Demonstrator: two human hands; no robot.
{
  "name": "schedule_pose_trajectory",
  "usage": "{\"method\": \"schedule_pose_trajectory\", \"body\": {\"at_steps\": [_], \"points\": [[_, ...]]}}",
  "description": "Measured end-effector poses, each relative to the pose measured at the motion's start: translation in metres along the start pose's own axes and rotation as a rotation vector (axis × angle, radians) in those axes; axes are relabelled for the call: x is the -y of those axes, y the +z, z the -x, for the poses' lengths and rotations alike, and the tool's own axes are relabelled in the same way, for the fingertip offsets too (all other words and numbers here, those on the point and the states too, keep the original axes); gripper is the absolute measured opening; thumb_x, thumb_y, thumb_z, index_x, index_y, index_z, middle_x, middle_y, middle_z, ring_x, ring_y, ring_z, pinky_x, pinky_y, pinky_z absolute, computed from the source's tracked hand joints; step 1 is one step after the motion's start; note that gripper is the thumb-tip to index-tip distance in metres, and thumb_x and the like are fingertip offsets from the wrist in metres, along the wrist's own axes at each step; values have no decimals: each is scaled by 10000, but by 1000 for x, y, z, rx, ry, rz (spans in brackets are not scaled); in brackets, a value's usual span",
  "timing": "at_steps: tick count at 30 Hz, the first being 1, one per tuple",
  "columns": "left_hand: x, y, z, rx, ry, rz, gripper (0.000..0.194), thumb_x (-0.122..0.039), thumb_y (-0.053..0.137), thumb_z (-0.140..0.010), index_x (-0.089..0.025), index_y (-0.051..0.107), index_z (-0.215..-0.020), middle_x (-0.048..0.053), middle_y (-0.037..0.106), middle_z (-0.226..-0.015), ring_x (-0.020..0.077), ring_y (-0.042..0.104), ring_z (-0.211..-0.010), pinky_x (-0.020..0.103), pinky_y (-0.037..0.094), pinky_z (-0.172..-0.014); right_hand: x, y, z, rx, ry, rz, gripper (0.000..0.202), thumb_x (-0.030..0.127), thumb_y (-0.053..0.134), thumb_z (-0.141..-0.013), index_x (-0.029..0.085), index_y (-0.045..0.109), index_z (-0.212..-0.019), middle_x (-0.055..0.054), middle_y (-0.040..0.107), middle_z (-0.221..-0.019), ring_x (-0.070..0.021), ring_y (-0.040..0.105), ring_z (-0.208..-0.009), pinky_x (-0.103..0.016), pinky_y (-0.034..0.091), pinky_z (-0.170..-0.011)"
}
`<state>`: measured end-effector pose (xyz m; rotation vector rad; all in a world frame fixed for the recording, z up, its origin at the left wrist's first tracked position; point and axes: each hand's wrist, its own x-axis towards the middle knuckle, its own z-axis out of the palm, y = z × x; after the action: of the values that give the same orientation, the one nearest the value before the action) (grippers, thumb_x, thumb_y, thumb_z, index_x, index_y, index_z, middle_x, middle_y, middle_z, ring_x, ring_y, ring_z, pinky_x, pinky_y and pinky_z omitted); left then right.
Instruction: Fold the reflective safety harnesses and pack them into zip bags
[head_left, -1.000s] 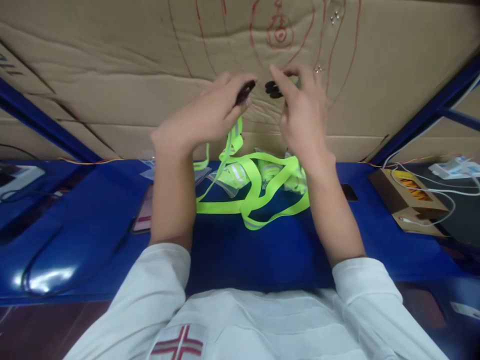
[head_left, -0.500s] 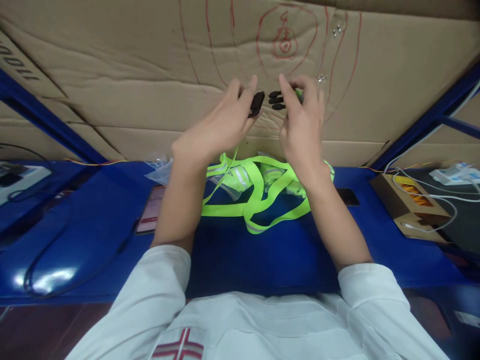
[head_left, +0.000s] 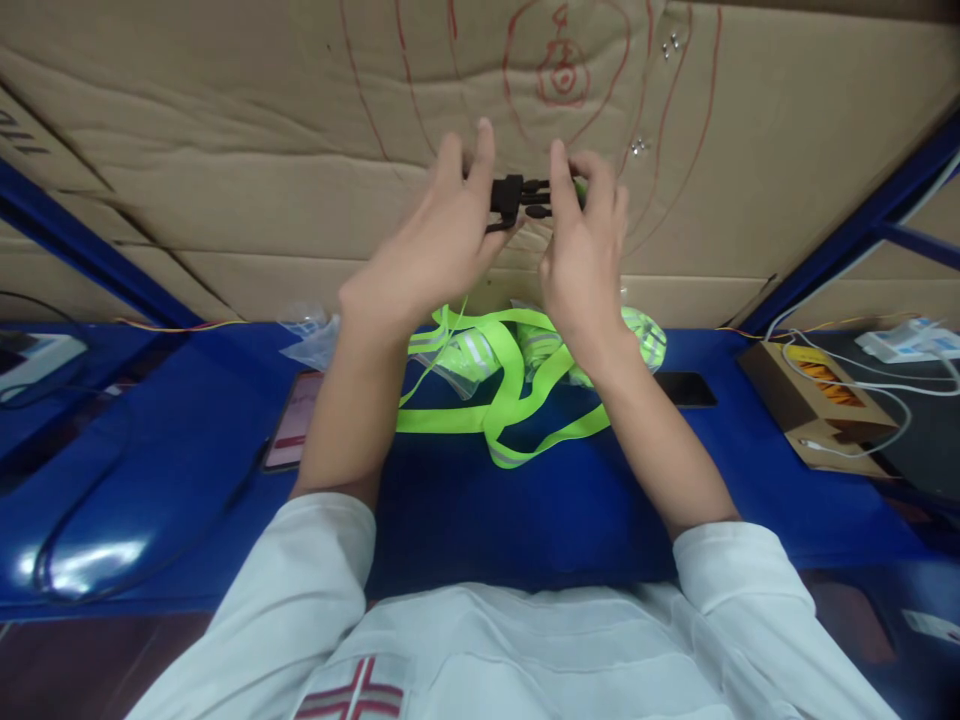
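Raised in front of the cardboard, my left hand is closed on the black socket half of a side-release buckle. Facing it, my right hand grips the pronged half of the buckle, with a bit of lime green showing behind the fingers. The prong tips meet the socket's mouth; how far they reach inside I cannot tell. Below both hands, a lime-green reflective strap with grey stripes lies in loose loops on the blue table. Bagged rolls of similar strap lie behind it.
A phone with a lit screen lies by my left forearm, a dark phone by my right. At right stand an open cardboard box and white cables. A marked cardboard sheet backs the blue table.
The two buckle halves have come together; a gap between them has closed. My right hand has shifted left, and the whole view has moved slightly.
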<state>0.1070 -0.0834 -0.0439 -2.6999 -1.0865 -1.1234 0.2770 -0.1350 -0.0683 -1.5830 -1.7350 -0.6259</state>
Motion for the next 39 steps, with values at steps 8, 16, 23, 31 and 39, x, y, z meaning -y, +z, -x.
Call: {"method": "schedule_pose_trajectory", "body": {"at_steps": [8,16,23,31,39], "points": [[-19,11,1,86,21,-63,882,-376,472,-952,-72,143,-1712,207,353,-1605,379,363,-1518,505,309,-1327,23,-5,1,162,130,38,661,156,216,-1053,169,276,-1711,-68,317,-1731,-329,389,-1492,-477,321,-1312],[-2,-15,-1,26,62,-46,856,-384,614,-940,-211,237,-1689,137,503,-1488,320,489,-1351,503,449,-1201,2,-14,1,226,-216,-231,877,503,524,-1025,274,56,-1731,5,181,-1782,-158,110,-1673,-363,249,-1372],[-13,-26,2,-72,184,41,704,-436,542,-1036,-225,214,-1623,60,394,-1639,206,481,-1332,410,401,-1222,-21,-27,-11,248,-143,-575,721,603,419,-1083,332,189,-1710,13,317,-1747,-174,269,-1646,-385,315,-1346],[-20,-34,5,-25,169,529,678,-323,732,-892,-352,474,-1519,-65,421,-1650,255,528,-1340,402,497,-1198,-21,-30,-4,311,-58,-896,545,699,562,-998,270,676,-1314,12,715,-1340,-204,660,-1297,-354,567,-1111],[-18,-30,8,85,130,1108,991,-178,842,-811,-315,315,-1640,42,572,-1505,341,471,-1495,365,539,-1131,-7,-27,-8,108,65,-1459,487,699,672,-931,218,707,-865,-20,735,-828,-168,738,-781,-289,643,-743]]}}
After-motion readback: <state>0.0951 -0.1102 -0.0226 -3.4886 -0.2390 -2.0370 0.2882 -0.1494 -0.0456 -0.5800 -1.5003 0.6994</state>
